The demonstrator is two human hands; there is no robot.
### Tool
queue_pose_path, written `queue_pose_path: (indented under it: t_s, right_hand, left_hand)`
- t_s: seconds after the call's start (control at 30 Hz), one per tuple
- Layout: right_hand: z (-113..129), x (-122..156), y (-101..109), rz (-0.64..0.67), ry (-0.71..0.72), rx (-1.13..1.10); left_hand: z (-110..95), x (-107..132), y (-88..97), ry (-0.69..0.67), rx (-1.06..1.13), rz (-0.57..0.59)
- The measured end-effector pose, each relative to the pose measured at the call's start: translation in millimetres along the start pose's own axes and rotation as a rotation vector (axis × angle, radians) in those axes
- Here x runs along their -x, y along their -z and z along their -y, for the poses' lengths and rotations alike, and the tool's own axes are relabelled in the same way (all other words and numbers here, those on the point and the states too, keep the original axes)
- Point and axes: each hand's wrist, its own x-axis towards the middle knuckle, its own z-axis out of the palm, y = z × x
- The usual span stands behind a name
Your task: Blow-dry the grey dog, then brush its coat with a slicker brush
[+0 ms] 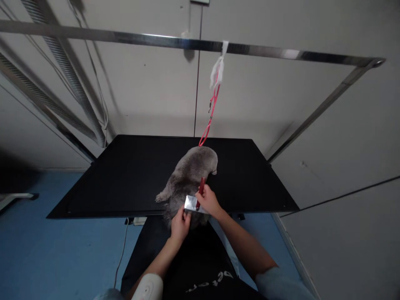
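Observation:
A grey dog (190, 166) lies on the black table (131, 175), its body clipped short and the fur shaggier at the end nearest me. My right hand (210, 202) is closed around the dark red handle of a slicker brush (191, 203). The brush's shiny metal back faces up, over that shaggy fur; its bristles are hidden. Just left of the brush, my left hand (180, 225) has its fingers pinched together at the fur, close to the brush's edge. Part of the dog is covered by my hands and the brush.
A metal bar (150, 39) crosses above the table, with a post at the right. From it a pink grooming loop (214, 100) hangs by a white cloth tie, down to the dog's far end. Ribbed hoses (68, 75) run along the wall at left. A cable (121, 254) trails below.

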Motion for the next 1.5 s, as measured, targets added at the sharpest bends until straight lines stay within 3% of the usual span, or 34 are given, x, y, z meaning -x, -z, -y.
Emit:
queue_pose_path:
  t_s: [0.13,0.27,0.37,0.5,0.63,0.77,0.87,1.03,1.17,1.3,1.4,1.5]
  right_hand:
    - [1.4,-7.0,7.9,-0.163,-0.025,-0.047]
    - [7.4,-9.1,11.8,0.006,-0.013,0.015]
    - [11.9,-8.2,9.6,-0.060,-0.005,0.088]
    - [16.8,-7.5,3.8,0.039,0.030,0.075]
    - [22.4,-8.0,0.6,-0.043,0.037,0.105]
    - [29.6,-11.2,1.8,0.045,0.052,0.131]
    - [35.1,-15.8,5.0,-0.086,0.045,0.143]
    - [41.2,-16.0,-1.4,0.175,0.073,0.206]
    - [42.1,-11.7,-7.7,0.041,0.132,0.238]
    - [39.7,-11.4,-5.4,0.117,0.069,0.222]
    - [39.4,-11.9,-1.7,-0.012,0.075,0.212]
    - [40.5,-10.9,0.5,0.091,0.112,0.218]
  left_hand:
    - [3.0,0.9,3.0,-0.029,-0.009,-0.005]
    - [7.3,3.5,1.4,-0.100,-0.002,-0.021]
    - [9.0,5.3,-0.3,-0.152,0.000,-0.015]
    - [9.6,7.4,-1.2,-0.184,-0.020,-0.007]
    - [9.4,8.4,-1.5,-0.230,-0.017,-0.015]
    - [10.4,8.9,-1.3,-0.245,-0.024,-0.015]
    - [11.2,9.3,-0.8,-0.263,-0.017,-0.032]
    - [8.0,7.5,1.1,-0.286,-0.009,-0.023]
    - [5.8,5.4,1.7,-0.313,0.010,-0.041]
    - [8.0,5.8,1.8,-0.322,0.017,-0.033]
    - [9.2,6.2,1.6,-0.326,0.020,-0.034]
    - [9.0,6.0,1.9,-0.331,0.032,-0.037]
